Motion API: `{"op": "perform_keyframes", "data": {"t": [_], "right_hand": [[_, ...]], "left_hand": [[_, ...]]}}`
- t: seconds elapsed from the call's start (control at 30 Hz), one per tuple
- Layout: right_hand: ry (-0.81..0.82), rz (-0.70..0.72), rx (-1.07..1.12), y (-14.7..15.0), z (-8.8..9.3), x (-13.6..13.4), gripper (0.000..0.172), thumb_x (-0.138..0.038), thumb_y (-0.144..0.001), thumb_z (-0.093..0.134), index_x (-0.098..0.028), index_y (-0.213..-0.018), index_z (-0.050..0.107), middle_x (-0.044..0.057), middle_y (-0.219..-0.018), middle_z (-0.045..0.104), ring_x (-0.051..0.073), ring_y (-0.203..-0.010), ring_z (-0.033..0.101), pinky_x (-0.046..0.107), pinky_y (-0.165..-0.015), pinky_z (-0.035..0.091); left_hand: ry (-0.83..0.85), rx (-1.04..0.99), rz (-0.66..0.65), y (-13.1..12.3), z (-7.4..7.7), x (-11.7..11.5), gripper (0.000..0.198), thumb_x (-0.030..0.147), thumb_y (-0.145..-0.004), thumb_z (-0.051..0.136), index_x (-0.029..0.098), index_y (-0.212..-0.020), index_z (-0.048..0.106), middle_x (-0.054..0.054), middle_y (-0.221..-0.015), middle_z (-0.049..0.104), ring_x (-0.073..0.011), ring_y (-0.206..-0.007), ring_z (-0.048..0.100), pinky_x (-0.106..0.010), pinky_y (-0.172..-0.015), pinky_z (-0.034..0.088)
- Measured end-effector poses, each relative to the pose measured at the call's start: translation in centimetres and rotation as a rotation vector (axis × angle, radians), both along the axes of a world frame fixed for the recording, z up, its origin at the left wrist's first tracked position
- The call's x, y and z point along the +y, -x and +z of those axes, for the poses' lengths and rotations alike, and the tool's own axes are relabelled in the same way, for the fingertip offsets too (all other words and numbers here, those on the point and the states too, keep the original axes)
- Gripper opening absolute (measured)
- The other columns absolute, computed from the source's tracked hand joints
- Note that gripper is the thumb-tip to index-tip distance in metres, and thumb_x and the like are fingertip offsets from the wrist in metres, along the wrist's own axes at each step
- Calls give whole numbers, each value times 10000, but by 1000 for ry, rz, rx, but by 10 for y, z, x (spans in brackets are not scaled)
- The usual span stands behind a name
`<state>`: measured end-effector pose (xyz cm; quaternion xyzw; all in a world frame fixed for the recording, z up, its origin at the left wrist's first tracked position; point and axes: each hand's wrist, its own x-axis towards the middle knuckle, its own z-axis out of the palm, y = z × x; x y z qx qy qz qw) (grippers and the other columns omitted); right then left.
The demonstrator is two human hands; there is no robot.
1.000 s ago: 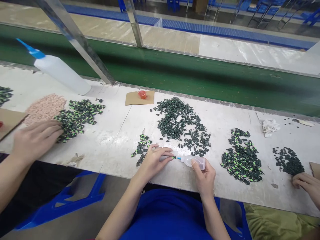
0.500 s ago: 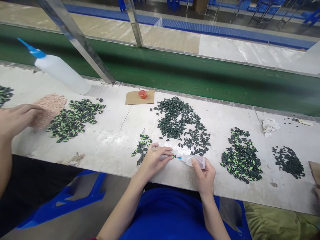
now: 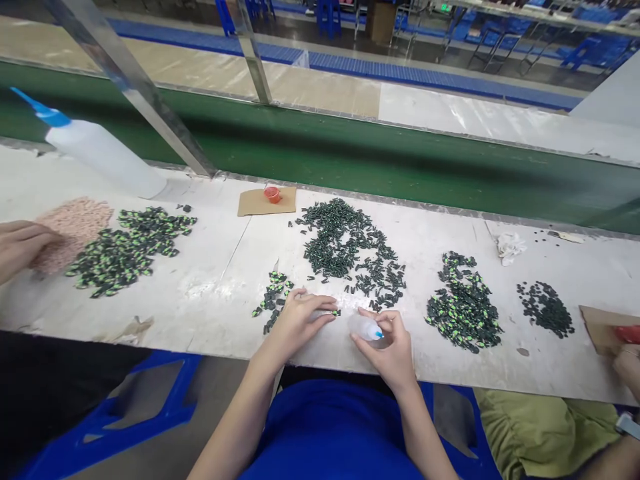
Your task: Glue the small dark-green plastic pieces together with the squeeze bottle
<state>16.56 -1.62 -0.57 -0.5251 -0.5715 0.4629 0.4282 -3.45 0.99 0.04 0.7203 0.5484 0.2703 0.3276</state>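
Observation:
Between the fingertips of my left hand [image 3: 303, 320] is a small black-and-green piece [image 3: 337, 313]. My right hand [image 3: 393, 348] grips a small clear squeeze bottle [image 3: 364, 327] with a blue nozzle, which points right, away from the piece. Just left of my left hand lies a small group of black-and-green pieces [image 3: 273, 297]. Beyond both hands spreads a heap of small dark green parts [image 3: 330, 257]. To the right of my right hand is a larger pile of black-and-green pieces [image 3: 465, 317].
A big white bottle [image 3: 107, 157] with a blue nozzle leans at the back left. A red cup [image 3: 273, 194] sits on cardboard [image 3: 250, 203]. A person's hand [image 3: 23, 247] touches pink pieces [image 3: 75, 227] at left; another person's hand [image 3: 629, 365] is at right. Black discs [image 3: 547, 312] lie nearby.
My right hand has drawn the squeeze bottle off the small piece and turned it, so its nozzle faces right instead of left. The view has shifted right. My left hand keeps its piece.

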Motion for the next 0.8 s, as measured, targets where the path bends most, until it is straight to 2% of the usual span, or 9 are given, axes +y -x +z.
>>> {"op": "perform_keyframes", "data": {"t": [0.1,0.23,0.33,0.43,0.53,0.63,0.67,0.77,0.8], "right_hand": [[19,31,-79,-4,-1,-3,391,-306,-699,755,-258,-928,442,105,-1072,725,257,-1051,665,421,-914,511],[-66,20,-159,-9,-1,0,394,-344,-690,766,-239,-1002,549,77,-1034,733,238,-953,696,354,-812,556],[-187,18,-282,-5,0,5,334,-365,-689,770,-225,-956,627,63,-921,723,217,-816,685,328,-724,555],[-267,50,-373,0,2,9,290,-382,-680,781,-214,-872,642,54,-812,686,214,-756,640,337,-682,537],[-266,127,-389,-5,9,11,380,-395,-637,812,-217,-930,647,65,-870,679,231,-823,627,366,-731,531],[-260,213,-371,-24,23,16,622,-444,-532,857,-243,-1078,637,88,-1085,650,273,-1014,591,426,-866,498],[-259,222,-379,-31,27,20,620,-453,-549,846,-254,-1099,640,87,-1133,631,281,-1052,572,437,-883,488],[-288,88,-483,-47,32,39,216,-351,-835,638,-291,-1034,693,68,-1074,638,256,-1021,557,433,-868,474],[-314,63,-530,-49,31,47,173,-311,-876,583,-291,-986,715,66,-1000,648,251,-972,556,427,-843,477]], "left_hand": [[-1,14,-12,1,2,0,169,349,-846,602,245,-979,614,-18,-955,758,-220,-875,705,-457,-1016,298],[-34,61,-14,0,-1,1,136,339,-862,583,247,-947,637,-14,-932,759,-211,-855,695,-447,-998,330],[-69,83,-26,0,-4,2,121,296,-857,594,241,-948,653,-21,-932,749,-211,-873,670,-421,-937,387],[-129,93,-19,-1,-8,2,136,275,-842,615,238,-958,675,-44,-934,723,-232,-917,631,-397,-851,435],[-201,106,-6,-3,-13,0,124,245,-845,608,253,-927,701,-49,-932,693,-243,-944,595,-402,-836,440],[-243,98,-5,-5,-15,-1,136,228,-861,584,264,-891,712,-45,-940,686,-241,-958,582,-407,-844,440],[-245,83,-7,-5,-15,-1,140,224,-864,579,262,-888,711,-45,-944,691,-242,-962,581,-408,-846,443],[-226,14,-3,-5,-11,-1,157,214,-879,550,250,-906,701,-46,-922,709,-236,-934,598,-404,-838,464],[-218,-12,9,-5,-9,-1,166,216,-886,536,245,-920,696,-48,-908,713,-231,-911,609,-396,-825,476]]}}
